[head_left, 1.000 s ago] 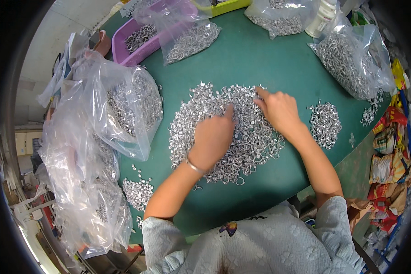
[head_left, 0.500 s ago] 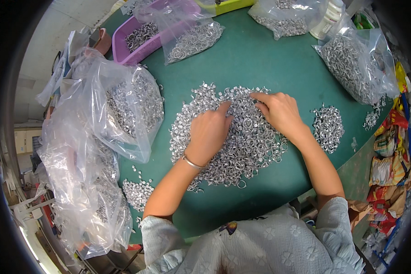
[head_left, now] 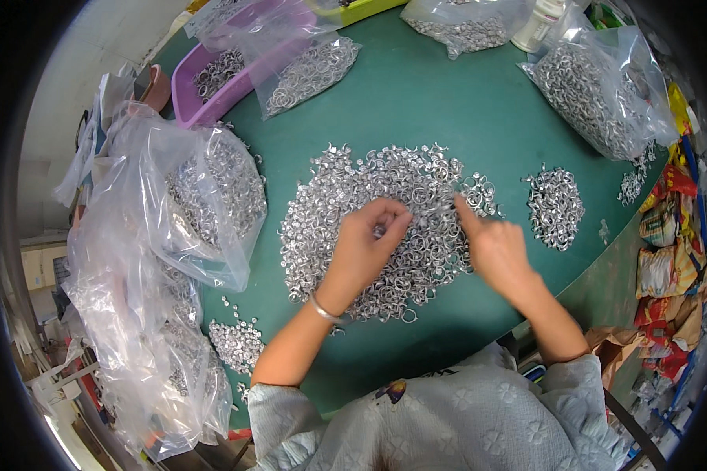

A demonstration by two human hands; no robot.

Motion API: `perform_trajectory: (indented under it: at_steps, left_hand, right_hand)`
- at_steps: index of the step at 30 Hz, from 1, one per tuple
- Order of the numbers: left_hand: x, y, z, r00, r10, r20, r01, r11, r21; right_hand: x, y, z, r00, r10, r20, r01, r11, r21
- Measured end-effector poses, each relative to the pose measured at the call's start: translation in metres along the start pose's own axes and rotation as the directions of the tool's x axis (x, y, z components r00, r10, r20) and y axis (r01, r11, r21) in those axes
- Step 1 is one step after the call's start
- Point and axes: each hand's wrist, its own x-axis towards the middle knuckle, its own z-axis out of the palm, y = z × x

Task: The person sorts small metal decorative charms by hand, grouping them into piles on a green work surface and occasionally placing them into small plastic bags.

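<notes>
A broad pile of small silvery metal rings (head_left: 330,188), mixed with small stud-like pieces, spreads over the middle of the green table. My left hand (head_left: 363,247) is over its near middle, thumb and index tips pinched together; whatever they hold is too small to make out. A metal bangle (head_left: 324,309) circles that wrist. At the pile's right side is my right hand (head_left: 501,250), its index finger stretched out among the rings and the other fingers curled. Nothing shows in its grasp. Beyond that fingertip, a small cluster of rings (head_left: 479,193) lies at the edge.
Separate small heaps lie right (head_left: 556,208) and near left (head_left: 237,345). Clear bags of metal pieces stand left (head_left: 216,188), at the back (head_left: 314,74) and back right (head_left: 581,98). A purple basket (head_left: 184,82) and white bottle (head_left: 538,27) are at the back.
My left hand has drawn its fingertips into a pinch and turned. My right hand has moved nearer to me, from the pile's far edge to its right side. The view has shifted slightly.
</notes>
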Motion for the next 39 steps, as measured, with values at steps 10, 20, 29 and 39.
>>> perform_trajectory:
  at_steps: [10, 20, 29, 39]
  left_hand:
    - [-0.028, -0.021, -0.013, 0.974, -0.151, -0.169, 0.122, 0.978, -0.17]
    - [-0.046, -0.013, -0.022, 0.86, -0.395, 0.324, 0.443, 0.262, -0.857]
    - [-0.071, -0.032, -0.001, 0.952, 0.148, 0.267, 0.289, -0.154, -0.945]
    - [-0.05, -0.009, 0.011, 0.987, 0.151, -0.055, -0.13, 0.953, 0.274]
  right_hand:
    - [-0.034, -0.024, -0.014, 0.994, -0.105, 0.02, 0.09, 0.919, 0.383]
    - [0.004, -0.015, -0.02, 0.954, 0.232, -0.188, -0.11, 0.858, 0.502]
    - [-0.018, -0.02, 0.005, 0.984, 0.091, -0.151, -0.069, 0.988, 0.14]
    - [-0.03, -0.049, -0.006, 0.995, -0.077, 0.071, 0.061, 0.977, 0.206]
